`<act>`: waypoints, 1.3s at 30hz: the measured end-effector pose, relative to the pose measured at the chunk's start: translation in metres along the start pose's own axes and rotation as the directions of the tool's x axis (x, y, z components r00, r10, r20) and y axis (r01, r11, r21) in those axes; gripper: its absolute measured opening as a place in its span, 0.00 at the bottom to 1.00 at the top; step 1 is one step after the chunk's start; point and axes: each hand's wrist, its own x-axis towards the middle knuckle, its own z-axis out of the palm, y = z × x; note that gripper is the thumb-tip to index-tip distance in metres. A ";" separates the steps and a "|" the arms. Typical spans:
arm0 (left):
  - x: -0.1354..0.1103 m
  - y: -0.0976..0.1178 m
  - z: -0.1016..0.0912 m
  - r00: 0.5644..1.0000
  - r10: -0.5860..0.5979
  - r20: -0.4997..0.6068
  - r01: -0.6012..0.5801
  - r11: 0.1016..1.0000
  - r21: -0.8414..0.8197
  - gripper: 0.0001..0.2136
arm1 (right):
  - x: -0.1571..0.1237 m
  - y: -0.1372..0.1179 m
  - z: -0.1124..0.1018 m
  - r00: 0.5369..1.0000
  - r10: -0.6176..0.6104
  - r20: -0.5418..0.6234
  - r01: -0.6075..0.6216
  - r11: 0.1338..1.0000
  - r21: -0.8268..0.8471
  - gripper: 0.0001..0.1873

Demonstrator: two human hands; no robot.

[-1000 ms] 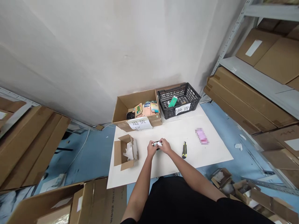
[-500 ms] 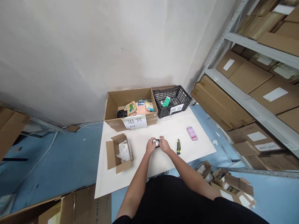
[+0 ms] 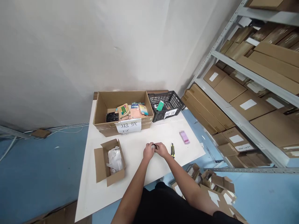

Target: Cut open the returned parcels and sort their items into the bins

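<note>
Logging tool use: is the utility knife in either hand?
No, the utility knife lies on the white table, to the right of the right hand.

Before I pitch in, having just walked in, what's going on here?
A person's left hand and right hand hold a small, partly hidden object between them at a white table; I can't tell what. A cutter lies near the right hand, and an open carton holding white material stands to the left.

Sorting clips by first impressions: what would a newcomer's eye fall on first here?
Probably the big cardboard box of small packages, at the back of the white table, with the black crate to its right. Next, perhaps, the left hand and right hand, close together in front, holding a small object, mostly hidden.
</note>
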 end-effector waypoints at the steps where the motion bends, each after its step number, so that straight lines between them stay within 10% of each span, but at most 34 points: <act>1: 0.000 0.000 -0.003 1.000 0.000 -0.003 0.000 1.000 0.016 0.20 | 0.000 -0.005 -0.002 1.000 0.020 0.015 -0.019 0.998 -0.053 0.19; 13: -0.002 0.006 -0.029 0.981 0.157 0.116 -0.185 0.936 0.301 0.20 | 0.014 -0.028 -0.008 0.990 0.075 0.121 -0.042 0.965 -0.260 0.20; 27: 0.004 -0.006 -0.028 0.995 0.098 0.003 -0.096 0.968 0.232 0.05 | 0.028 -0.021 0.013 0.996 -0.014 0.093 0.031 0.981 -0.193 0.25; 33: 0.008 -0.039 -0.021 0.990 0.086 -0.114 -0.107 0.975 -0.193 0.21 | 0.034 -0.019 0.015 0.993 -0.042 0.107 0.059 0.985 -0.163 0.29; 39: 0.004 -0.057 -0.015 0.992 0.122 -0.016 -0.123 0.986 -0.112 0.43 | 0.034 -0.010 0.018 0.985 -0.147 0.095 0.153 0.987 -0.055 0.24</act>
